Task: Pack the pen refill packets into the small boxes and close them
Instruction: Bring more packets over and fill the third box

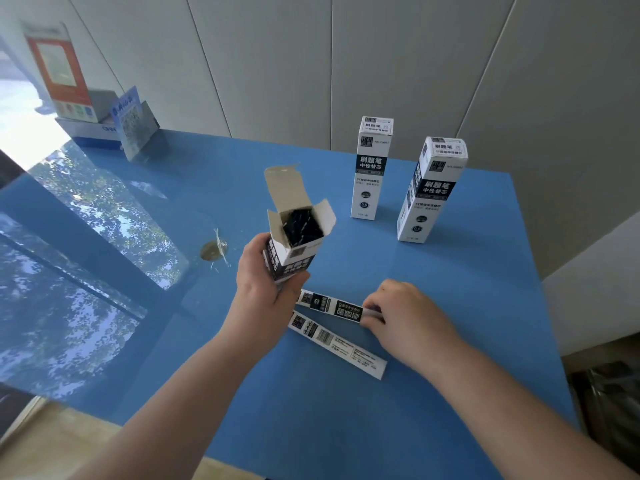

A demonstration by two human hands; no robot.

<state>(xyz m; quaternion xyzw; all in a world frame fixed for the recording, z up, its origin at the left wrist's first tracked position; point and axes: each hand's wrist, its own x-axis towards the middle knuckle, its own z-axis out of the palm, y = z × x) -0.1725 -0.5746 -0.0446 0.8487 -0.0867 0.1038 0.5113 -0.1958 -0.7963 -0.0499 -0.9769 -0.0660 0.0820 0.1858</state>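
On the table [450, 306] — three boxes [372, 168], two packets [337, 344], two hands [266, 282].

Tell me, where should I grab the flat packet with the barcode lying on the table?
Pinch the barcode packet by its free lower-right end, coming from the right. It lies flat and slanted on the blue table; its other end sits beside the left hand, so fingers slide under the free end probably easiest.

Left hand [263, 271] around open box [294, 237]; right hand [412, 317] pinching refill packet [332, 306] on blue table [450, 271].
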